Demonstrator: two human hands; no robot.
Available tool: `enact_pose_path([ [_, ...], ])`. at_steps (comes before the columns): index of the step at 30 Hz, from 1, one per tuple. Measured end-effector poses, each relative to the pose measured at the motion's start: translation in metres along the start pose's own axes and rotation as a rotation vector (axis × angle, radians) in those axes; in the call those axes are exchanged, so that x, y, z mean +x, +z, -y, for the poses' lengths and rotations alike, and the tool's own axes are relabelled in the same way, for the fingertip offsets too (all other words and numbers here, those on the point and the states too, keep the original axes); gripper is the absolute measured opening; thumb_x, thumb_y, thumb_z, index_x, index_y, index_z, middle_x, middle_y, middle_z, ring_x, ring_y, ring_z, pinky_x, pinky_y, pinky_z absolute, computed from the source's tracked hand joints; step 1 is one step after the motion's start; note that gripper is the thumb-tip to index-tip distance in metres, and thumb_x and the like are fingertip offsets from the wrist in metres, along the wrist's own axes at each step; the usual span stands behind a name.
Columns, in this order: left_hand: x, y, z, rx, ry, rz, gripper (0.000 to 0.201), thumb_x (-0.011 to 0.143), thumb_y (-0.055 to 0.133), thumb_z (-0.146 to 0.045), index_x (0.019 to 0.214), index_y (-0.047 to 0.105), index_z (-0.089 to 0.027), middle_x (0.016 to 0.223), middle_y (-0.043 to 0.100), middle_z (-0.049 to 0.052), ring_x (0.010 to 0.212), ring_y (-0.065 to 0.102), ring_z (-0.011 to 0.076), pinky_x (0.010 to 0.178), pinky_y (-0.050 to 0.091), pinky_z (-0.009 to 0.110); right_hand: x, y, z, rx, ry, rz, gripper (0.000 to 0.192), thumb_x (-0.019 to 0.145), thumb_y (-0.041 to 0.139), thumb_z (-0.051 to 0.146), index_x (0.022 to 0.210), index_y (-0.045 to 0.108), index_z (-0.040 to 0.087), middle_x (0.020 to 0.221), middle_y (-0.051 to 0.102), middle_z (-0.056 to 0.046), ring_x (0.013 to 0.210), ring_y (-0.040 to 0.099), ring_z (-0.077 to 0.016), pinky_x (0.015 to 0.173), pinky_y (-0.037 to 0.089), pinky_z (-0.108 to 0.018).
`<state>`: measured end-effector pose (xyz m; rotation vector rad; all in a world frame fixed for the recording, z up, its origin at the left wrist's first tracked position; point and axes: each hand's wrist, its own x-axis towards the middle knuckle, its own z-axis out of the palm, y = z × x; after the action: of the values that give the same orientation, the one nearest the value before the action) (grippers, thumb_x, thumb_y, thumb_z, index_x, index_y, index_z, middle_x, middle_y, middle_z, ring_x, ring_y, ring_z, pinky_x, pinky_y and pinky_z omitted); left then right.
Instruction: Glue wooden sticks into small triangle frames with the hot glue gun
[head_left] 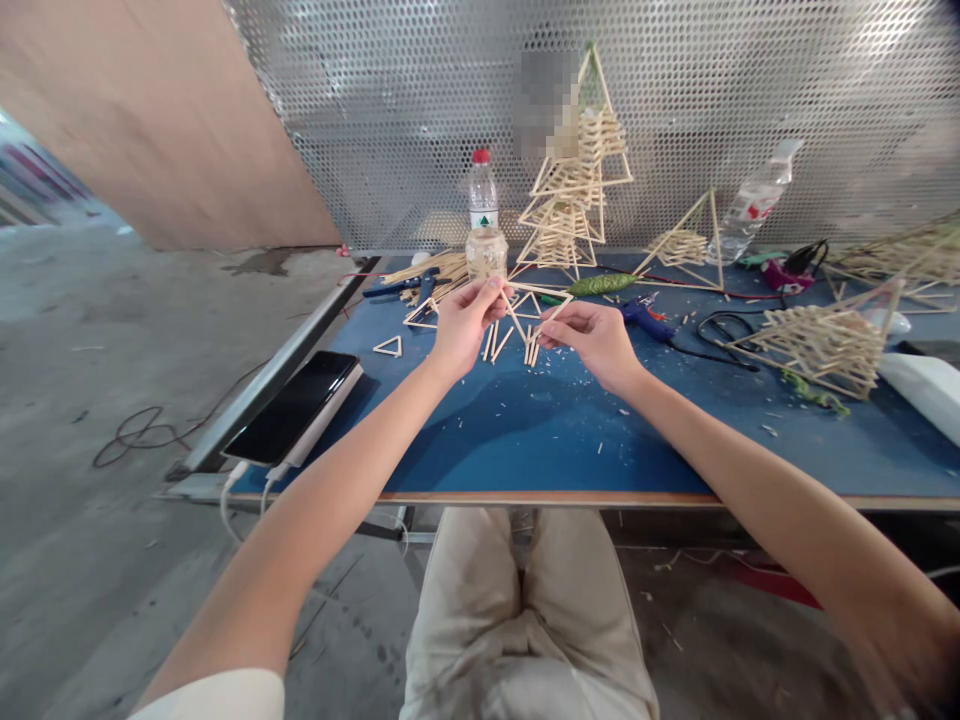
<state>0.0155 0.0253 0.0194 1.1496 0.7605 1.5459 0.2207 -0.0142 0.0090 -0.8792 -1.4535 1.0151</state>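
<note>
Nearest the camera are the person's knees in pale trousers, with both bare forearms reaching forward over the edge of a blue worktable (pixel 525 440). The left hand (pixel 461 325) and right hand (pixel 592 335) are raised just above the tabletop, close together but not touching, each pinching one end of a thin stick triangle (pixel 534 305) that spans the gap between them. Its long side runs left to right, roughly level, and both hands are equally near it. It is pale wood, slender and open-framed. Just below the hands lie loose sticks (pixel 496 342); a small finished triangle (pixel 388 346) sits left of the left hand. Beyond the hands stands a tiered stick tree (pixel 574 195), and right of the right hand lies a blue glue gun (pixel 646 320).
</note>
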Motion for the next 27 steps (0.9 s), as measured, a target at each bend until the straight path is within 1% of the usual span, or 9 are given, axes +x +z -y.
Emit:
enact_pose_path([
  [5,0.003,-0.003,0.001,0.022,0.03,0.005,0.02,0.099,0.084,-0.03,0.08,0.084,-0.023,0.087,0.079,0.002,0.066,0.062,0.0063,0.071,0.056,0.02,0.003,-0.004,0.0,0.0,0.002,0.019,0.046,0.074,0.1,0.059,0.1,0.081,0.026,0.093,0.084,-0.004,0.084,0.079,-0.0223,0.089,0.07,-0.044],
  [8,0.003,-0.007,-0.001,0.096,0.068,0.025,0.021,0.096,0.088,-0.038,0.08,0.085,-0.023,0.083,0.078,0.002,0.066,0.062,0.008,0.069,0.054,0.022,0.009,-0.012,-0.004,-0.037,-0.022,-0.057,0.043,0.082,0.092,0.061,0.105,0.079,0.027,0.099,0.082,-0.005,0.086,0.077,-0.0222,0.089,0.068,-0.042],
  [11,-0.001,-0.009,-0.005,0.246,0.129,0.109,0.025,0.092,0.09,-0.048,0.085,0.088,-0.023,0.083,0.08,0.005,0.068,0.064,0.0116,0.069,0.054,0.026,0.016,-0.024,-0.005,-0.17,-0.108,-0.157,0.036,0.093,0.081,0.06,0.107,0.078,0.027,0.104,0.081,-0.007,0.089,0.076,-0.0235,0.089,0.065,-0.043],
  [13,-0.007,-0.008,-0.007,0.361,0.18,0.182,0.028,0.091,0.089,-0.051,0.089,0.089,-0.023,0.087,0.084,0.007,0.07,0.066,0.0143,0.07,0.053,0.028,0.019,-0.034,-0.002,-0.312,-0.181,-0.171,0.033,0.097,0.077,0.057,0.104,0.078,0.025,0.103,0.082,-0.008,0.091,0.075,-0.0243,0.09,0.063,-0.044],
  [15,-0.012,-0.006,-0.009,0.484,0.23,0.256,0.029,0.091,0.087,-0.053,0.09,0.09,-0.024,0.088,0.085,0.008,0.07,0.066,0.0161,0.07,0.051,0.029,0.019,-0.042,0.003,-0.457,-0.238,-0.115,0.031,0.1,0.073,0.054,0.099,0.08,0.024,0.102,0.084,-0.008,0.093,0.076,-0.0254,0.092,0.062,-0.045],
  [17,-0.016,-0.004,-0.008,0.586,0.274,0.323,0.029,0.093,0.085,-0.053,0.089,0.09,-0.025,0.087,0.086,0.007,0.07,0.066,0.017,0.07,0.049,0.03,0.018,-0.047,0.01,-0.581,-0.286,-0.011,0.028,0.102,0.071,0.049,0.098,0.082,0.023,0.104,0.086,-0.008,0.098,0.077,-0.0271,0.094,0.06,-0.046],
  [20,-0.019,-0.002,-0.005,0.655,0.304,0.388,0.032,0.094,0.083,-0.057,0.089,0.091,-0.026,0.087,0.086,0.007,0.071,0.067,0.0182,0.072,0.049,0.031,0.015,-0.05,0.016,-0.669,-0.32,0.117,0.025,0.101,0.073,0.046,0.099,0.086,0.025,0.105,0.087,-0.007,0.1,0.078,-0.0287,0.094,0.059,-0.047],
  [24,-0.018,-0.003,0.001,0.682,0.309,0.445,0.033,0.094,0.082,-0.06,0.091,0.092,-0.028,0.091,0.088,0.006,0.076,0.07,0.0198,0.075,0.05,0.032,0.012,-0.045,0.018,-0.583,-0.256,0.192,0.019,0.092,0.087,0.048,0.1,0.089,0.031,0.102,0.087,-0.004,0.094,0.078,-0.0287,0.093,0.06,-0.046],
  [27,-0.017,-0.004,0.005,0.676,0.321,0.463,0.026,0.094,0.083,-0.056,0.09,0.093,-0.031,0.092,0.089,0.005,0.077,0.073,0.0206,0.076,0.05,0.033,0.01,-0.041,0.019,-0.475,-0.194,0.197,0.029,0.08,0.099,0.047,0.102,0.089,0.032,0.1,0.087,-0.004,0.093,0.077,-0.029,0.095,0.06,-0.048],
])
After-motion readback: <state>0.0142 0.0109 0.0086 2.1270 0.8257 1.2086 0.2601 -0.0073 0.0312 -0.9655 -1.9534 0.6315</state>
